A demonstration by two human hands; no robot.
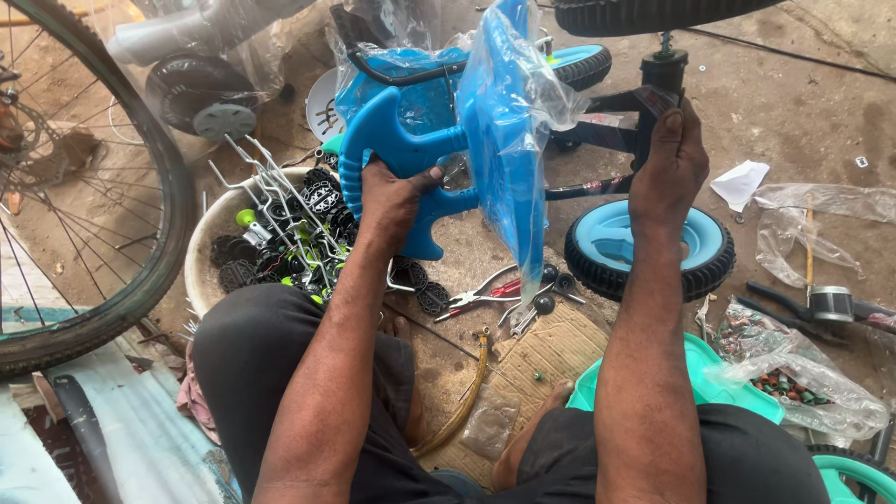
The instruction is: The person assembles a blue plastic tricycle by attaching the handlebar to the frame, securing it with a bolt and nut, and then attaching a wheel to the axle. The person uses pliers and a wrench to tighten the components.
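Blue plastic tricycle seat (411, 140), partly wrapped in clear film, was gripped by the left hand (392, 201). Right hand (667, 163), well apart, clasped the black metal frame tube (653, 98) above a blue-hubbed wheel (649, 247).

This is a bicycle repair or assembly workshop, with the work done low on a bare concrete floor (803, 103). Left of the left hand (392, 201) stands a large spoked bicycle wheel (89, 187), and just below that hand a pale basin (201, 247) brims with black pedals, metal brackets and small parts. A blue plastic child's cycle body (401, 149), partly in clear wrapping, lies under the hand. Below the right hand (667, 163) sits a small blue-hubbed wheel (649, 247). Red-handled pliers (485, 294) lie between the hands, and a bag of small fittings (793, 373) lies right of the right forearm.
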